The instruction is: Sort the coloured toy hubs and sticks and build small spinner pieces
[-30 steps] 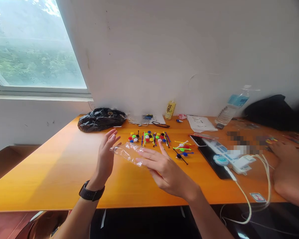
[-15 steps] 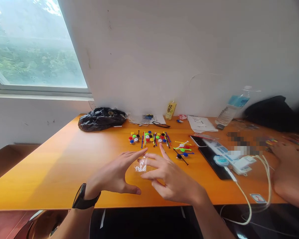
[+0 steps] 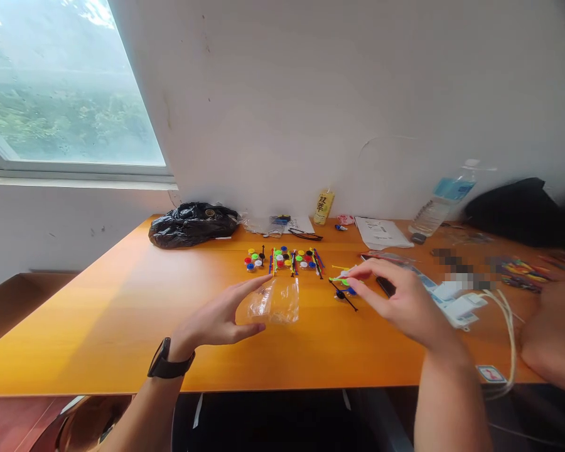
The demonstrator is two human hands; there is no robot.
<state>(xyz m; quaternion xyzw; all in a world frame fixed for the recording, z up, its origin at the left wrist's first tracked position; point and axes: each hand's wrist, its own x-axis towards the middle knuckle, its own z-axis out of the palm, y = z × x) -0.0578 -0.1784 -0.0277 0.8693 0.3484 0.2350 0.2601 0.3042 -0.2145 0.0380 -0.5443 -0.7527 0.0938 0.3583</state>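
My left hand (image 3: 219,317) with a black watch on the wrist rests on the orange table (image 3: 98,314), its fingers stretched out and touching a small clear plastic bag (image 3: 275,300) that lies flat beside it. My right hand (image 3: 398,298) hovers over a loose group of coloured sticks with round heads (image 3: 343,284), its fingertips closing on a green one. Behind the bag lies a row of coloured caps and sticks (image 3: 285,259).
A black plastic bag (image 3: 191,224), a yellow packet (image 3: 323,208), papers (image 3: 381,233) and a water bottle (image 3: 440,199) stand along the wall. A phone, a white power strip (image 3: 456,302) with cables lie at right, near another person's arm (image 3: 553,336).
The clear bag went from being held between both hands to lying on the table by my left hand. My right hand moved right to the loose coloured sticks.
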